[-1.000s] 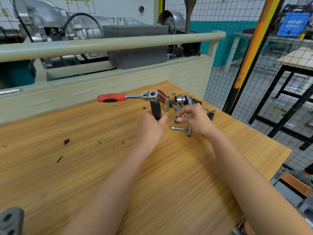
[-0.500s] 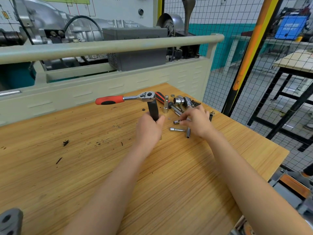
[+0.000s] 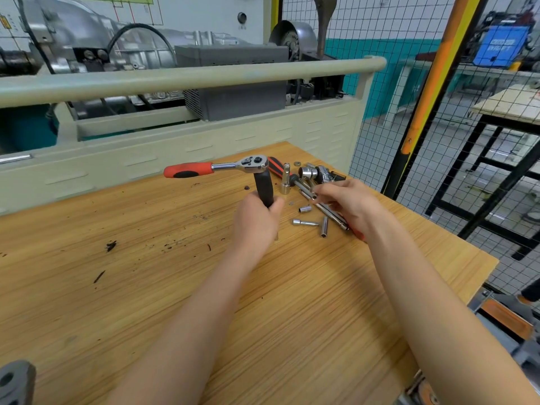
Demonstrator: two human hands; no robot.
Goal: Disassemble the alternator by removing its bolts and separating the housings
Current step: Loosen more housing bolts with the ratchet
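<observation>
Fingers of the left hand (image 3: 255,222) curl round a black handle (image 3: 264,188) standing upright at centre frame. On its top sits a chrome ratchet wrench (image 3: 216,168), its long axis horizontal, its red-and-black grip pointing toward frame left. Right hand (image 3: 349,204), fingers bent, reaches over loose sockets (image 3: 305,209) on the wooden bench (image 3: 117,287); whether it pinches anything I cannot tell.

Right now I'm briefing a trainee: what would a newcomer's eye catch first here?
The ratchet wrench with its red handle, raised at the bench's far middle on a black handle that the left hand grips. Beside it, the right hand reaches into scattered chrome sockets on the wooden bench.
</observation>
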